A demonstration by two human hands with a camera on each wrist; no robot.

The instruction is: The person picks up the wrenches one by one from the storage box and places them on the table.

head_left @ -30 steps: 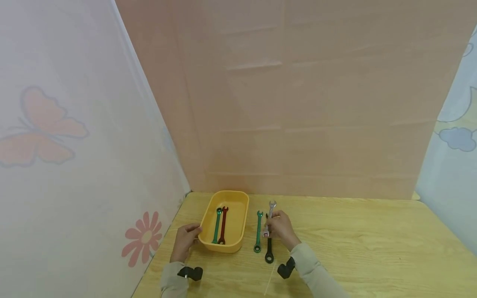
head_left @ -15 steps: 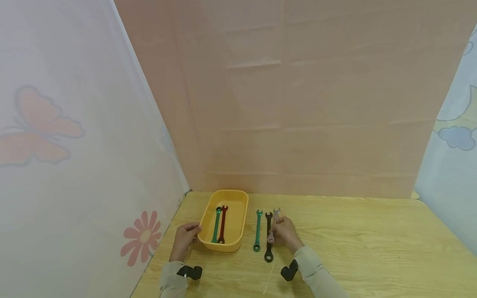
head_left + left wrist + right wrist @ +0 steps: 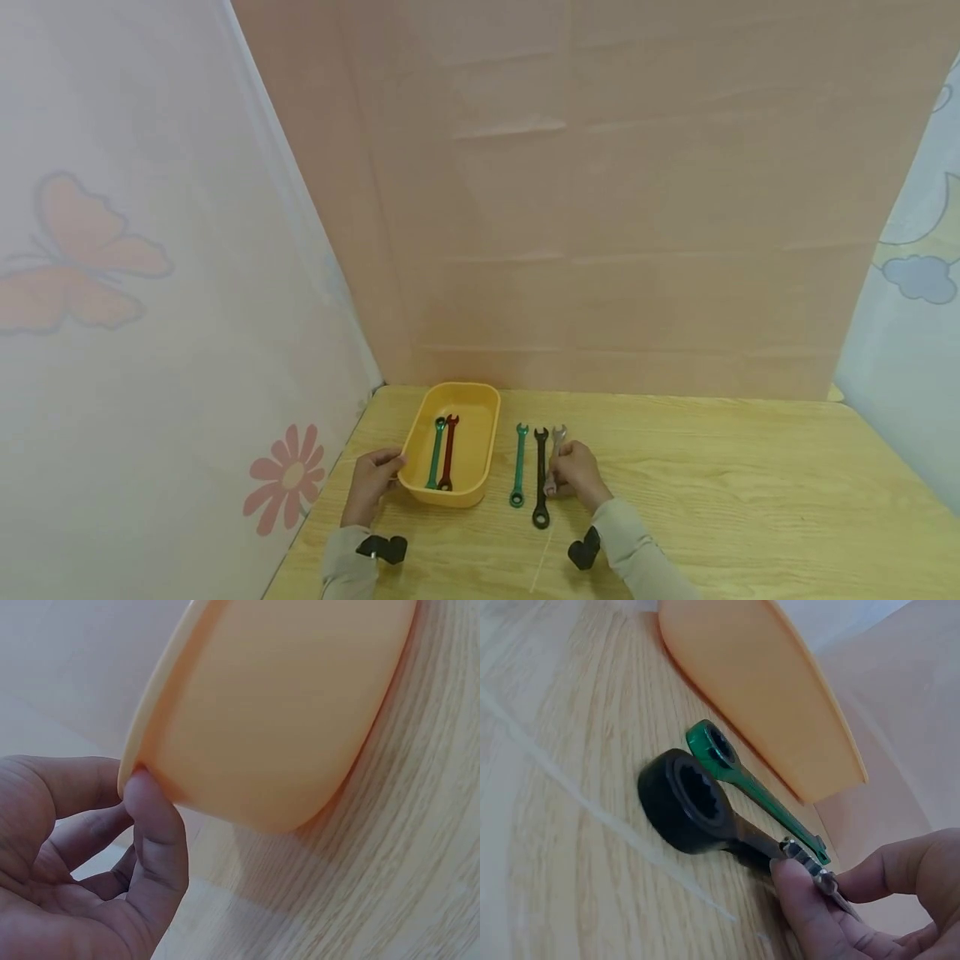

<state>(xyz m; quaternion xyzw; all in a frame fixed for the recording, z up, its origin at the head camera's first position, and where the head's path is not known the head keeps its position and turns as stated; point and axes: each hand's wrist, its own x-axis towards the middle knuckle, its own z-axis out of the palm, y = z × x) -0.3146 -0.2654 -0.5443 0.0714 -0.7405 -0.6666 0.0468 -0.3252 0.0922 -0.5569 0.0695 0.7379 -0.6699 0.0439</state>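
Note:
My left hand [image 3: 370, 485] pinches the rim of a yellow plastic tub [image 3: 480, 497] at its near left corner; the left wrist view shows thumb and finger on the tub's lip [image 3: 146, 712]. Inside lie a green wrench [image 3: 436, 454] and a red wrench [image 3: 448, 454], side by side. Between thumb and fingers my right hand [image 3: 579, 473] holds a silver wrench [image 3: 557, 437], its middle partly covered. Just left of it a black wrench [image 3: 541, 479] lies on the table, and beyond that another green wrench [image 3: 520, 467]. Their ring ends face me.
The wooden table [image 3: 720, 492] stretches off to the right. A peach-coloured sheet [image 3: 600, 250] hangs along its back edge, and a pale wall with printed shapes [image 3: 187, 375] stands close on the left. A thin pale strip [image 3: 542, 562] lies near the front.
My right hand has carried the silver wrench rightward and down, from over the black wrench to its right side. My left hand and the tub stay put.

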